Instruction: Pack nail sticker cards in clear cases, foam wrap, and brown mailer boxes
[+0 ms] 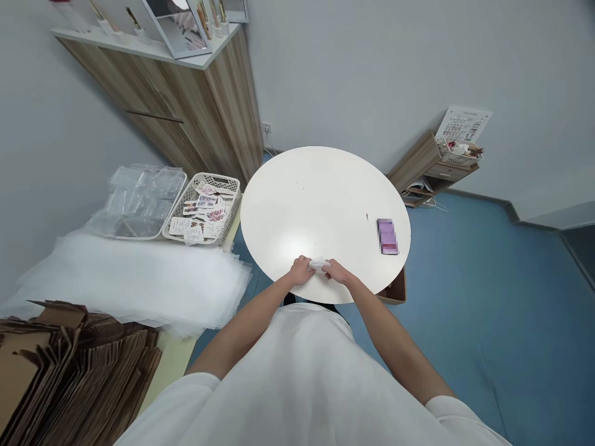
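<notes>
Both my hands meet at the near edge of a round white table. My left hand and my right hand are each closed on a small white piece, perhaps a folded sheet or pouch, held between them just above the tabletop. What exactly it is I cannot make out. A purple rectangular pack lies flat on the table's right side, apart from my hands.
To the left stand a white basket of printed cards, a tray of clear plastic bags, a pile of white foam sheets and stacked cardboard. A wooden cabinet is behind. A brown box sits under the table.
</notes>
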`<control>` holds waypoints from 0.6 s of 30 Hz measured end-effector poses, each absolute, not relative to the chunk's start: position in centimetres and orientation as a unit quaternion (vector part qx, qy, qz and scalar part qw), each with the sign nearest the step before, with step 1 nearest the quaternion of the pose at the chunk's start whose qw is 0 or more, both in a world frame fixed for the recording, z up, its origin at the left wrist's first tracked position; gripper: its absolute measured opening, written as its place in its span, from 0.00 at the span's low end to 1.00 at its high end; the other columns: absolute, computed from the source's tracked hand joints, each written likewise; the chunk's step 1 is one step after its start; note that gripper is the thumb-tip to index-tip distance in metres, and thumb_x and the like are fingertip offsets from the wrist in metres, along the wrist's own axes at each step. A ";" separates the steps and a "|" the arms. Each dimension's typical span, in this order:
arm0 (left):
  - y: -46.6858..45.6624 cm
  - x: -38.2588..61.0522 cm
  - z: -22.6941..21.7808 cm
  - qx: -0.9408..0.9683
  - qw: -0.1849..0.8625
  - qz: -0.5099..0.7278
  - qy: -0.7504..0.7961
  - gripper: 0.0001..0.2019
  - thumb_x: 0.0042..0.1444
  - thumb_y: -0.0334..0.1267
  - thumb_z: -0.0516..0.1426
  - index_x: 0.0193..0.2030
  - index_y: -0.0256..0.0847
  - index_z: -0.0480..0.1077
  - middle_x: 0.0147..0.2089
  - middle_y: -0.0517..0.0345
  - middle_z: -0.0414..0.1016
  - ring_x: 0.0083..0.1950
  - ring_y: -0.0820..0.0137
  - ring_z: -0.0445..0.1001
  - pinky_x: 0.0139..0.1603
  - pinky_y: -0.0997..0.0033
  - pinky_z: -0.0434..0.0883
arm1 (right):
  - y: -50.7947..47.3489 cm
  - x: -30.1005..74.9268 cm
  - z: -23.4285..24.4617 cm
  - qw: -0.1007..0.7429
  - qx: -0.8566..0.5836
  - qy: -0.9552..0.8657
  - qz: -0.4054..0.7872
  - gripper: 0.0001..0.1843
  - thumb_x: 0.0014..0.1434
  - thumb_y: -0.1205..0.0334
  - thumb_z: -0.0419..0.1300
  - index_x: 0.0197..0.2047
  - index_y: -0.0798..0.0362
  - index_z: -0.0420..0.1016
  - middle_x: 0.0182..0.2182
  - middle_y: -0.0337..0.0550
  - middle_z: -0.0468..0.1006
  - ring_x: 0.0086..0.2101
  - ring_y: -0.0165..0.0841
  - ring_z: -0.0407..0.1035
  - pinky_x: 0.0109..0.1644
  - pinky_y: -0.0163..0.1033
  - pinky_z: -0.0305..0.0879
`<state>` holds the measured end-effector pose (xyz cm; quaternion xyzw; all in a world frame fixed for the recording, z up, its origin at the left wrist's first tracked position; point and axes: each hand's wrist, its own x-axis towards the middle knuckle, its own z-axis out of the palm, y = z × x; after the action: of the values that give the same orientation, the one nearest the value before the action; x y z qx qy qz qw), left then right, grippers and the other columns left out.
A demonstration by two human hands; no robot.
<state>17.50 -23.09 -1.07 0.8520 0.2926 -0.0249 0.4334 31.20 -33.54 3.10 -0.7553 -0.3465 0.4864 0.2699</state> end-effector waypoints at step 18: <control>-23.0 18.7 -2.0 0.729 0.462 0.096 0.496 0.18 0.47 0.34 0.55 0.48 0.39 0.64 0.45 0.52 0.68 0.33 0.74 0.70 0.40 0.70 0.67 | -35.6 30.3 -0.7 0.317 -0.810 -0.390 0.301 0.26 0.54 0.63 0.48 0.57 0.47 0.51 0.48 0.47 0.59 0.36 0.32 0.64 0.41 0.42 0.64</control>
<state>18.67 -23.02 -1.96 0.7291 0.4957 0.0955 0.4622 30.31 -35.65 -0.66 -0.8102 -0.3901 0.3010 0.3174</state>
